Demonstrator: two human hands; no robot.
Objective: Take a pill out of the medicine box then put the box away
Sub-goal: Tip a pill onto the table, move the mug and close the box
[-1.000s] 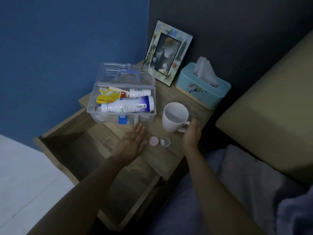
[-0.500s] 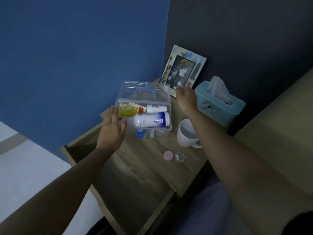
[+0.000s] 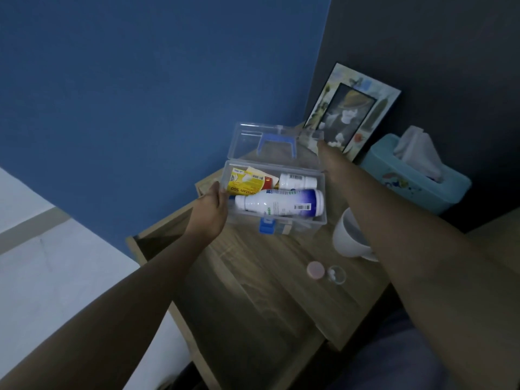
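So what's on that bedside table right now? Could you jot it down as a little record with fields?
medicine box: clear plastic box, lid open, blue handle on lid
inside box: large white bottle lying down, smaller white bottle, yellow packet
left hand: against the box's left end
right hand: reaching to the lid's right edge
pill dish: small clear cup beside pink cap
mug: white
behind: photo frame, tissue box
drawer: open
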